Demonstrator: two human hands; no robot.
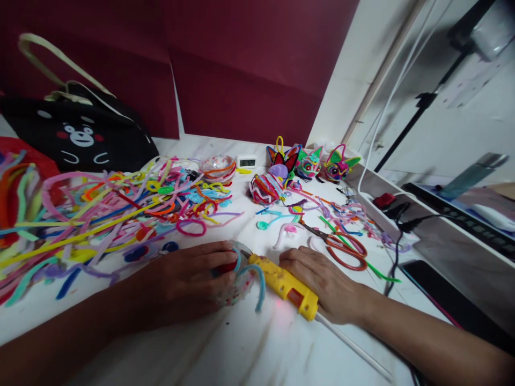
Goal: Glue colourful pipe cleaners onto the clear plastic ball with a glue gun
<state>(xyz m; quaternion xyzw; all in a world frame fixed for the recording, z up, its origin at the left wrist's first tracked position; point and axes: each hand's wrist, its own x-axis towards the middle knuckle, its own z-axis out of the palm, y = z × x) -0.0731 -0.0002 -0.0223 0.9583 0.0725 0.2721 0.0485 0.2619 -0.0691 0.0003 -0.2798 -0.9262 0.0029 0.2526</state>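
Observation:
My left hand is closed round a clear plastic ball with coloured specks, low over the table. A light blue pipe cleaner curls out from the ball, and something red shows under my fingers. In my right hand is a yellow hot glue gun, its nozzle pointing left at the ball and touching or very close to it. A long glue stick sticks out of the gun's back end. Orange-handled scissors lie just beyond my right hand.
Many loose pipe cleaners cover the left side. Several decorated cat-eared balls stand at the back, near a striped ball and a small digital clock. A phone and a power strip with cables lie right. A black bag stands back left.

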